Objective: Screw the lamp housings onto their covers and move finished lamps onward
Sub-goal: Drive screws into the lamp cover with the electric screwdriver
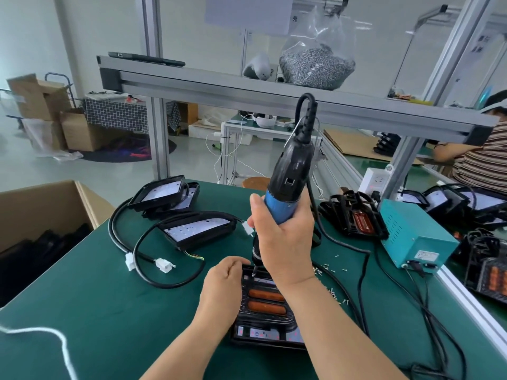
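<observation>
A black lamp housing (264,305) with two orange strips lies on the green mat in front of me, stacked on its cover. My right hand (284,242) grips a blue and black electric screwdriver (288,182), held upright, its bit down at the housing's far left corner. My left hand (223,286) holds the housing's left edge, fingers curled over the far corner beside the bit. Loose screws (326,270) are scattered on the mat to the right of the housing.
Two lamp covers with LED boards (197,229) (162,196) and black cables lie at the left. An open cardboard box (41,215) stands far left. A teal power supply (414,237) and more housings (356,218) sit right. A seated person (477,154) is at far right.
</observation>
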Tool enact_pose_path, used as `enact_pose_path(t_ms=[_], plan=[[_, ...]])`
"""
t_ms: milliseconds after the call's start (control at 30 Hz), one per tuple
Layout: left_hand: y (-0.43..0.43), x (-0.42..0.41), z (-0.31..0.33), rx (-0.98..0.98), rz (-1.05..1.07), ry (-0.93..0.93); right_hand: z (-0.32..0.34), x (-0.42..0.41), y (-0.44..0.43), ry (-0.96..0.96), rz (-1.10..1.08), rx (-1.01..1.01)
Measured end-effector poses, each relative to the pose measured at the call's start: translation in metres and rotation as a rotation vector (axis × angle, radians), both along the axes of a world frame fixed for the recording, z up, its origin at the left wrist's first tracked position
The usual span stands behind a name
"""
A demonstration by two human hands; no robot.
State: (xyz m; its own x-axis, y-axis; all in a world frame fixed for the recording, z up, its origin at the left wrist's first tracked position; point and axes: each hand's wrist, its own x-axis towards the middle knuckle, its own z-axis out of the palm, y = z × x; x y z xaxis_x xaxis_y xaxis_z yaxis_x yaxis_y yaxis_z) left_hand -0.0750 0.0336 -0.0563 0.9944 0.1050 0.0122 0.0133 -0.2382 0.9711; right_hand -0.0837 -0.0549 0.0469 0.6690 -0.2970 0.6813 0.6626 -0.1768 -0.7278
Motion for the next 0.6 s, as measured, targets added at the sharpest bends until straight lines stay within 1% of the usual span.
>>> enact_pose_path(t_ms=[233, 600], plan=[[0.001, -0.001, -0.001, 0.05, 0.002, 0.025, -0.004, 0.004, 0.003, 0.001, 0.002, -0.028], [0.0, 0.003, -0.006, 0.012, -0.015, 0.034, -0.011, 0.005, 0.009, -0.011, 0.053, -0.089]])
